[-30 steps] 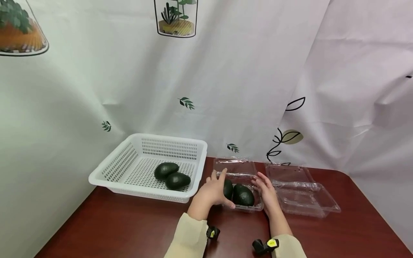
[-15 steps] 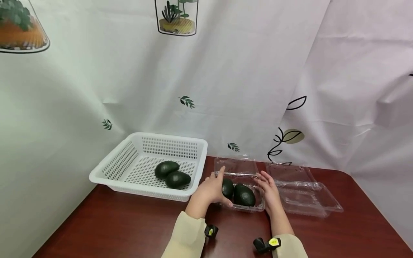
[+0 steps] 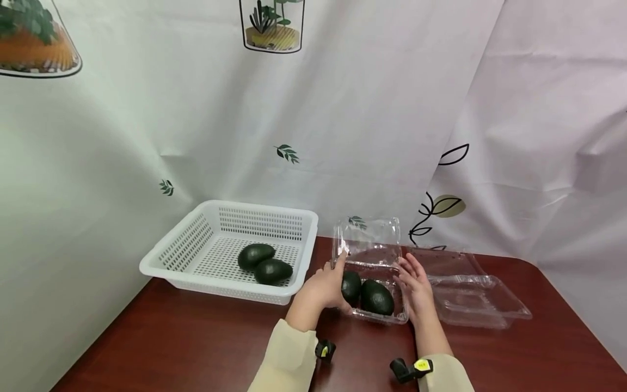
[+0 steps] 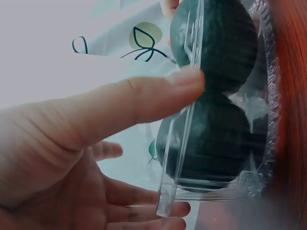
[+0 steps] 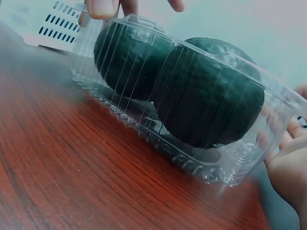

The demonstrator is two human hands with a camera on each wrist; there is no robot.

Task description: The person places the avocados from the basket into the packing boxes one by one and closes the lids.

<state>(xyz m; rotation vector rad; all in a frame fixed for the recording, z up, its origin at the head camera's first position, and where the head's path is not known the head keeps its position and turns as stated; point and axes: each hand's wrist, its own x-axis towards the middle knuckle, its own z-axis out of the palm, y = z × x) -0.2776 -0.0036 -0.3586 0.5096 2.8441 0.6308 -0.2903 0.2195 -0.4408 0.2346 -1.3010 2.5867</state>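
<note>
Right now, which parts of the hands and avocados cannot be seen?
Head view: left side of the left boxed avocado, hidden by the left hand.
Left wrist view: top of the upper avocado, cut by the top edge.
Right wrist view: part of the right hand, cut by the right edge.

Nothing can be read (the yellow labels (image 3: 422,365) on the wrist devices (image 3: 401,371) are too small).

A creased pale sheet (image 3: 362,120) printed with leaves (image 3: 287,153) and planted jars (image 3: 272,39) hangs behind a reddish-brown tabletop (image 3: 186,340).
</note>
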